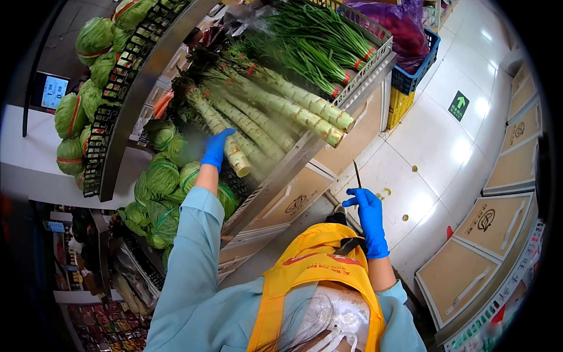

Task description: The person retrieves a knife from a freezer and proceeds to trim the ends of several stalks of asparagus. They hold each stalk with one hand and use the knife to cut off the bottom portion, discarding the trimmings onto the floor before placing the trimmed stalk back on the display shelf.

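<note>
My left hand (215, 148), in a blue glove, grips a celtuce stem (215, 121) near its cut lower end, at the front of the produce shelf. More celtuce stems (290, 105), tied with red bands, lie to its right, some with cut ends past the shelf's metal edge. My right hand (367, 220), also gloved in blue, holds a knife (357, 174) over the aisle, its thin dark blade pointing away from me. The knife's handle is mostly hidden by the fingers. Green lettuce heads (162, 180) are piled left of the celtuce.
Bundles of green chives or similar leaves (321, 53) lie at the back right of the shelf. A blue crate (413, 75) stands on a yellow one (399, 110) beyond it. Cut round slices (405, 217) lie on the tiled floor (440, 176). Cabinets (457, 277) line the right.
</note>
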Demonstrator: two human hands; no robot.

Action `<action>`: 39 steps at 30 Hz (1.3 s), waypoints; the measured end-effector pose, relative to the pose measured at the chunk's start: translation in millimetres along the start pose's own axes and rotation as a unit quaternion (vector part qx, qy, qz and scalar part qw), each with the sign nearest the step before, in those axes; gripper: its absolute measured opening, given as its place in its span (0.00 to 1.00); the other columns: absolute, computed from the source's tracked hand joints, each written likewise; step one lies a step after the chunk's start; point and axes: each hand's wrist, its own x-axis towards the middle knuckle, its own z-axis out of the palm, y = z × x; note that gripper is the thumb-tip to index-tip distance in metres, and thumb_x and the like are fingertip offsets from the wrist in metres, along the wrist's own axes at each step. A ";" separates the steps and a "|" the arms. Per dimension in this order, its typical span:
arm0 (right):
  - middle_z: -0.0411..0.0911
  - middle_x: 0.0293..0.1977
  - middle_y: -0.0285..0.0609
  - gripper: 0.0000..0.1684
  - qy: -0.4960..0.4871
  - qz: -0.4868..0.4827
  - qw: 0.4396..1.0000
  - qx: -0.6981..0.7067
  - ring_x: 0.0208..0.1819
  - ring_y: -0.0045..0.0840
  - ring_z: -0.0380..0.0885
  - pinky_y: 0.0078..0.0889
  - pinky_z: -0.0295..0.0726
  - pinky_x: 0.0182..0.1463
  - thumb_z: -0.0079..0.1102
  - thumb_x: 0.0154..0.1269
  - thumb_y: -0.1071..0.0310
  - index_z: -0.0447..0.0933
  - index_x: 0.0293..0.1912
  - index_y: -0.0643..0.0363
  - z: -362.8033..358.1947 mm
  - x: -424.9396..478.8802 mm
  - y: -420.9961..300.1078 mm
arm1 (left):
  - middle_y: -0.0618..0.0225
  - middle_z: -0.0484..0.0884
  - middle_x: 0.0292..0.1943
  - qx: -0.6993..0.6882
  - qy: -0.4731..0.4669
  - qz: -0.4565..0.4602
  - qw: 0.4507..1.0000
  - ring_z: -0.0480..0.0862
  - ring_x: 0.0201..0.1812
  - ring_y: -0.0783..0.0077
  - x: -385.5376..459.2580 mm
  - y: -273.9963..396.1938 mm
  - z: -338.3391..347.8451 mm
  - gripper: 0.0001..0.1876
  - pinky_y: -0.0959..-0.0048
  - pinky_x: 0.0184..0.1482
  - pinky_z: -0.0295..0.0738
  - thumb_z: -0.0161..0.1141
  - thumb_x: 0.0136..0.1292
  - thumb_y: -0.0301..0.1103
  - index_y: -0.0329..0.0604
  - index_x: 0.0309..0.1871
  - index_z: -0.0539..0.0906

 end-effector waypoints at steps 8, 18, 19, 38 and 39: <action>0.81 0.24 0.40 0.18 -0.001 0.003 1.000 0.010 0.27 0.17 0.74 0.22 0.66 0.45 0.45 0.66 0.59 0.79 0.42 0.61 -1.9 -4.9 2.8 | 0.52 0.77 0.45 -0.011 -0.037 -0.004 0.999 0.80 0.41 0.62 -6.6 -1.1 1.2 0.38 0.66 0.42 0.78 0.74 0.40 0.42 0.23 0.51 0.71; 0.81 0.24 0.39 0.19 0.010 -0.002 1.000 0.015 0.25 0.15 0.72 0.22 0.65 0.40 0.45 0.66 0.57 0.79 0.42 0.60 0.2 -5.0 5.5 | 0.58 0.77 0.38 -0.320 -0.119 -0.075 0.937 0.80 0.36 0.62 -60.5 24.5 9.7 0.24 0.65 0.39 0.79 0.64 0.53 0.42 0.40 0.50 0.72; 0.81 0.24 0.39 0.19 0.008 -0.002 1.000 0.013 0.26 0.16 0.72 0.22 0.65 0.40 0.45 0.66 0.57 0.79 0.42 0.60 0.7 -4.5 5.3 | 0.58 0.76 0.38 -0.348 -0.112 -0.064 0.928 0.79 0.37 0.63 -65.4 25.6 13.2 0.25 0.66 0.38 0.79 0.64 0.53 0.43 0.39 0.51 0.72; 0.80 0.28 0.43 0.17 -0.012 0.017 1.000 -0.008 0.31 0.22 0.78 0.21 0.73 0.38 0.48 0.67 0.60 0.78 0.42 0.64 9.2 -4.9 5.3 | 0.58 0.76 0.37 -0.211 -0.060 -0.081 0.972 0.79 0.35 0.62 -13.3 -6.4 -30.7 0.26 0.62 0.37 0.79 0.65 0.53 0.42 0.38 0.51 0.72; 0.80 0.28 0.43 0.17 -0.013 0.020 1.000 -0.007 0.31 0.22 0.78 0.21 0.73 0.38 0.48 0.67 0.60 0.78 0.42 0.64 9.8 -4.3 5.1 | 0.58 0.76 0.37 -0.228 -0.065 -0.089 0.967 0.79 0.35 0.63 -16.9 -2.7 -29.3 0.27 0.63 0.36 0.79 0.66 0.53 0.41 0.39 0.53 0.71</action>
